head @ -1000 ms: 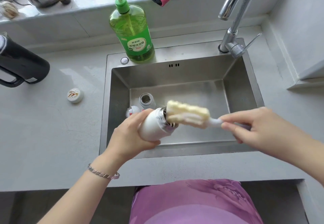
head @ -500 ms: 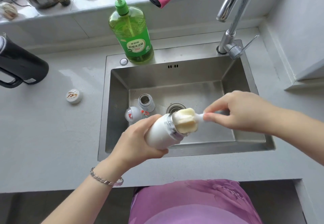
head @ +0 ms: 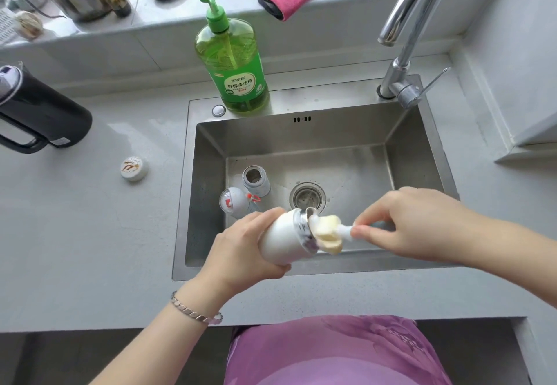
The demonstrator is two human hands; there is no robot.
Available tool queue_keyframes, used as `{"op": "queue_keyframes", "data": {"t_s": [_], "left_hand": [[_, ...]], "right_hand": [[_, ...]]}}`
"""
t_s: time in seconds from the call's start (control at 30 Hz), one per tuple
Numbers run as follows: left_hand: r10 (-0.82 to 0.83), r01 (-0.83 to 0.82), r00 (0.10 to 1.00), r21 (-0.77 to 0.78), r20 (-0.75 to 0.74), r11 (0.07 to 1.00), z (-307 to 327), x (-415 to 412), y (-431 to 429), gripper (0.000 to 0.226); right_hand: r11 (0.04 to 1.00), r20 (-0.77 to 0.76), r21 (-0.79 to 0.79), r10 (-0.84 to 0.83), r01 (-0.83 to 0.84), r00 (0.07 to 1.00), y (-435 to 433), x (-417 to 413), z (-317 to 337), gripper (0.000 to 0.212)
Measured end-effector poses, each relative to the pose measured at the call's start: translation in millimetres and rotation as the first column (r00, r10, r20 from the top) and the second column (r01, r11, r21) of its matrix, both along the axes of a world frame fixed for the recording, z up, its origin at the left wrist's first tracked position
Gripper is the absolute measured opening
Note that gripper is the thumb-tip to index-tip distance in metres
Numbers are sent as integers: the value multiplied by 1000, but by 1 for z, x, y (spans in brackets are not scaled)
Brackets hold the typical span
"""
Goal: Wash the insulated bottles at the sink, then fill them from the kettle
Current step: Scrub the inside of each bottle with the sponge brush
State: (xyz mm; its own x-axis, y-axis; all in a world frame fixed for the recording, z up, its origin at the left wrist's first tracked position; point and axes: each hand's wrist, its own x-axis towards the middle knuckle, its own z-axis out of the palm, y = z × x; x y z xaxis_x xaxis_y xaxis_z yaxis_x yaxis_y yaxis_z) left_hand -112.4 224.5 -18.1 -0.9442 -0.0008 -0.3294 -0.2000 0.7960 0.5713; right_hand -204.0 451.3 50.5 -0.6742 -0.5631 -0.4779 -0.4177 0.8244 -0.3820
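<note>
The white bottle (head: 283, 241) is up in the air over the front of the sink (head: 346, 134), lying on its side with its open mouth pointing to the right. The left hand (head: 241, 249) has its fingers and thumb curled round the bottle's body. The soft yellow sponge brush (head: 327, 232) is at the mouth, touching the rim, mostly outside. The right hand (head: 407, 225) pinches the thin white handle between thumb and fingers. I think the job now is scrubbing the inside of this bottle. To do it well, push the sponge in straight, because it looks fatter than the mouth and has to squash to fit. A little twist helps. Then it needs to reach the very bottom and turn round and round. The left hand must hold tight, since a wet bottle can slip. Working low over the sink means drips fall inside. Down in the sink a second bottle (head: 256, 181) sits open beside a round lid (head: 233, 201), waiting for a wash too. The green soap (head: 232, 62) stands behind the sink, and the black kettle (head: 42, 113) sits far left on the tabletop (head: 90, 234) for filling later
</note>
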Motion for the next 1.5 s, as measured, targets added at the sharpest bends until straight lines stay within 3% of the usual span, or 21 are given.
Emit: {"op": "queue_keyframes", "data": {"t_s": [0.2,0.33,0.43,0.47,0.57,0.67,0.73,0.83,0.9,0.97,1.03,1.13,1.2,1.27,1.33,1.4,1.5], "left_hand": [[50,-50,999,100,3,994,3,-2,5,74],[61,-71,997,214,56,974,3,-4,6,73],[26,-51,997,334,77,941,8,-4,24,71],[28,-53,997,355,74,933,8,-5,27,70],[62,-75,997,353,46,933,6,-7,24,65],[139,-144,989,392,40,909,2,-1,17,63],[185,-175,983,419,16,891,0,4,18,62],[267,-243,964,488,21,838,-1,7,23,62],[282,-255,959,504,25,825,0,7,26,65],[257,-223,966,477,-7,850,2,7,30,69],[223,-186,974,445,-32,876,2,6,32,71],[184,-150,982,415,-43,897,0,7,36,72],[192,-151,980,408,-61,901,0,6,37,70],[206,-155,974,391,-92,907,-1,5,36,68],[235,-173,964,379,-125,909,-3,5,31,68],[282,-210,949,387,-139,898,-4,5,26,68],[252,-173,955,394,-157,903,-5,6,27,64]], "right_hand": [[991,-77,-50,-130,126,989,1,-24,9,27],[989,-194,51,148,-141,970,-7,-2,-1,34],[980,-196,3,197,-200,961,-19,-1,6,28],[986,-150,-15,162,-166,975,-21,-7,9,24],[996,227,-88,33,-14,973,-15,-30,22,23],[984,353,-163,-13,75,936,1,-45,37,34],[920,426,-321,-74,227,902,5,-45,41,27],[677,555,-513,-207,528,806,1,-29,29,8],[482,655,-530,-290,698,698,-6,-13,15,8],[399,713,-505,-308,765,631,-16,3,4,14],[458,654,-530,-315,713,688,-27,18,-2,23],[710,224,-576,-339,405,914,-38,31,-10,42],[789,117,-534,-287,304,951,-42,33,-10,54],[702,217,-597,-324,388,921,-43,29,-4,59],[464,399,-637,-484,615,779,-35,15,8,57],[271,467,-626,-621,731,630,-23,1,17,58],[240,503,-563,-659,790,559,-25,6,9,58]]}}
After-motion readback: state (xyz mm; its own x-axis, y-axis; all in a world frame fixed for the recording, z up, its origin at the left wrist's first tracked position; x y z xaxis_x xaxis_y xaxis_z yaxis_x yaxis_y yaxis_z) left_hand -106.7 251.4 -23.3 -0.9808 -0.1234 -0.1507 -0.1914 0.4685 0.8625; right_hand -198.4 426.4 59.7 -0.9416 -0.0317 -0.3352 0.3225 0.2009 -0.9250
